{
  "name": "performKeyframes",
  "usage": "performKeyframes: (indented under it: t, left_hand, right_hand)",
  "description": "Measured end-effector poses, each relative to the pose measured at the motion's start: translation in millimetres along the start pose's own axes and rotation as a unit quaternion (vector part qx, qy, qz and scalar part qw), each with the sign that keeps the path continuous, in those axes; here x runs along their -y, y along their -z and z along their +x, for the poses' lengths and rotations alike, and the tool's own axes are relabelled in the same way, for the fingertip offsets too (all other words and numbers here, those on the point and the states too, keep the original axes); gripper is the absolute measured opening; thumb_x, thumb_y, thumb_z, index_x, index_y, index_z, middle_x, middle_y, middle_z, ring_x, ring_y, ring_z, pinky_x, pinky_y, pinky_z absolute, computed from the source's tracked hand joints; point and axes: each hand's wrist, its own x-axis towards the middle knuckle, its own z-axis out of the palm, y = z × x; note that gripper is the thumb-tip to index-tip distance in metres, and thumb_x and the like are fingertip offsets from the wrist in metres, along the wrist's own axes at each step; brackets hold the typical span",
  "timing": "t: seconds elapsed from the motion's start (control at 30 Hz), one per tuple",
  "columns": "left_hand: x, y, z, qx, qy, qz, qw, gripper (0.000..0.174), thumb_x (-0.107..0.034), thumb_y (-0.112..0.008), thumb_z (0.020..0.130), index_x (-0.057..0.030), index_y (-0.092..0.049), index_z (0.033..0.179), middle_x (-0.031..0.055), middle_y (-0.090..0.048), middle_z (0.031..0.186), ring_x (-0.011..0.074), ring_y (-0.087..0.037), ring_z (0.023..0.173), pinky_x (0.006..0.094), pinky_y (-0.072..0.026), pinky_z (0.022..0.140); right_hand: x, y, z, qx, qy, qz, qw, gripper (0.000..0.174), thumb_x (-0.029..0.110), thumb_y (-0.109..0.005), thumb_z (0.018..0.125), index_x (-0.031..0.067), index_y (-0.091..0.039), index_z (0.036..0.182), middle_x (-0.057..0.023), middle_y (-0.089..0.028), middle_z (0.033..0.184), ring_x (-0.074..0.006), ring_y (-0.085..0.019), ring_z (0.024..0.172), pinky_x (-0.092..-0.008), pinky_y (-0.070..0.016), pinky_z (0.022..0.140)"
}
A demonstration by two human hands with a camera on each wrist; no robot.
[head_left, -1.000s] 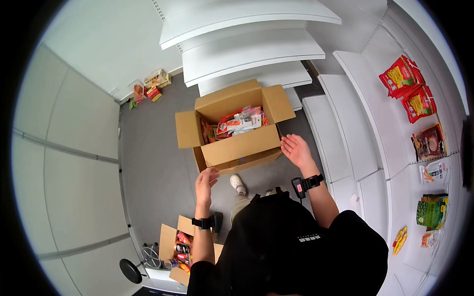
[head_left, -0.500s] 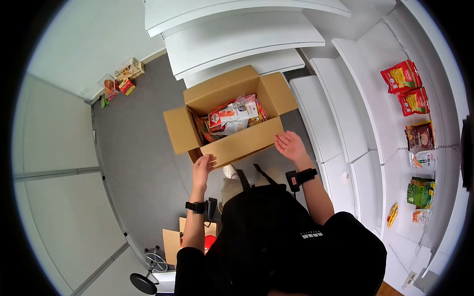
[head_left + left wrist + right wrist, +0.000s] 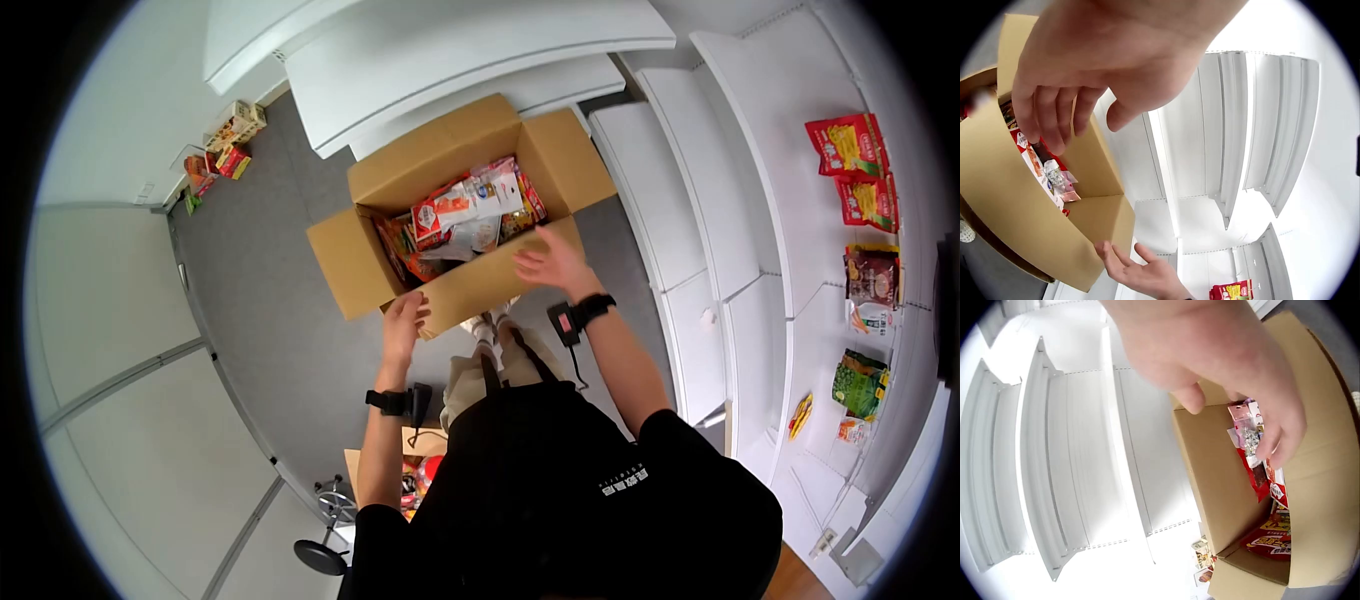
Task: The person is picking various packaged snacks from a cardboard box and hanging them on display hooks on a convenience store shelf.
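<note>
Head view: cardboard box [image 3: 470,290] stands open on the grey floor [image 3: 280,330] just beyond your feet, snack packets [image 3: 465,215] inside. Your left grip [image 3: 403,322] is loosely curled and empty at the box's near left corner. Your right grip [image 3: 545,262] is spread wide and empty over the near rim.

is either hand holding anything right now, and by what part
Nothing is held: the left hand is at the cardboard box's near corner, the right hand open above its near wall.
</note>
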Motion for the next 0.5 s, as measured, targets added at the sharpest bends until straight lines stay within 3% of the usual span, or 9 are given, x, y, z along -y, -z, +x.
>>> performKeyframes:
  t: [0.1,0.13,0.23,0.33,0.5]
  left_hand:
    - [-9.2,-1.1,21.7,0.009,-0.011,0.04,0.999,0.041,-0.036,-0.051,0.092,-0.0043,-0.057,0.117,0.0062,-0.062,0.107,0.0151,-0.059,0.092,0.0274,-0.0442,0.079]
    - [-11.3,-2.6,30.9,0.004,0.009,0.032,0.999,0.041,-0.036,-0.051,0.091,-0.0046,-0.056,0.117,0.0061,-0.062,0.108,0.0154,-0.059,0.093,0.0274,-0.0441,0.08]
    - [-20.2,-7.3,55.1,0.005,0.051,0.034,0.998,0.04,-0.036,-0.051,0.091,-0.0053,-0.057,0.116,0.0059,-0.062,0.109,0.0156,-0.059,0.095,0.0282,-0.0453,0.08]
    - [-13.2,-13.6,82.4,0.031,0.07,0.011,0.997,0.039,-0.036,-0.051,0.091,-0.007,-0.056,0.117,0.0052,-0.061,0.109,0.0154,-0.059,0.096,0.0289,-0.0468,0.081]
    - [4.3,-28.0,135.1,0.053,0.168,0.033,0.984,0.039,-0.035,-0.057,0.087,-0.0096,-0.056,0.115,0.0024,-0.058,0.1,0.0167,-0.059,0.088,0.0329,-0.0485,0.078]
  right_hand:
    - [10.4,-18.8,23.0,-0.039,-0.08,0.058,0.994,0.086,0.035,-0.064,0.084,0.011,-0.007,0.144,-0.0204,-0.021,0.142,-0.0424,-0.04,0.121,-0.0582,-0.0341,0.098]
    - [12.3,-17.2,33.8,-0.037,-0.11,0.068,0.991,0.095,0.036,-0.064,0.084,0.0143,0.006,0.145,-0.02,-0.014,0.145,-0.0467,-0.039,0.121,-0.0603,-0.0315,0.1]
    - [15.6,-17.6,49.1,-0.007,-0.103,0.05,0.993,0.097,0.037,-0.064,0.084,0.0166,0.009,0.145,-0.0219,-0.013,0.146,-0.0495,-0.04,0.12,-0.0613,-0.0311,0.1]
    - [20.4,-14.0,58.0,-0.024,-0.104,0.133,0.985,0.097,0.037,-0.063,0.085,0.0168,0.01,0.145,-0.0233,-0.011,0.146,-0.0511,-0.042,0.118,-0.0617,-0.0307,0.1]
    - [17.0,0.7,67.9,-0.073,-0.126,0.194,0.97,0.095,0.035,-0.062,0.086,0.014,0.008,0.145,-0.0243,-0.025,0.137,-0.0462,-0.051,0.108,-0.0604,-0.0354,0.098]
